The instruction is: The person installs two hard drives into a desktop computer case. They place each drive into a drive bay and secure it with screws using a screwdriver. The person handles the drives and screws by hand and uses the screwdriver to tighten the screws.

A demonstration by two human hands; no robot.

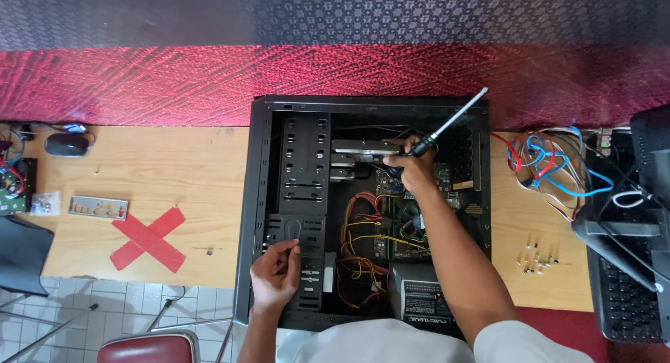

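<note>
Clamped fully around the black handle of a screwdriver (pixel 447 122), the right hand (pixel 412 164) is holding its silver shaft angled up over the open black computer case (pixel 255 195). Fingers of the left hand (pixel 274 272) are curling loosely and touching the case's drive bay panel (pixel 296 230). A red tape cross (pixel 148 239) is lying on the wooden table (pixel 174 167), left of the case, below a small silver plate (pixel 98 208).

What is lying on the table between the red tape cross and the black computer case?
In the head view, one small dark part, perhaps a screw, lies on the wooden table between the red tape cross and the computer case. Otherwise the stretch is bare.
</note>
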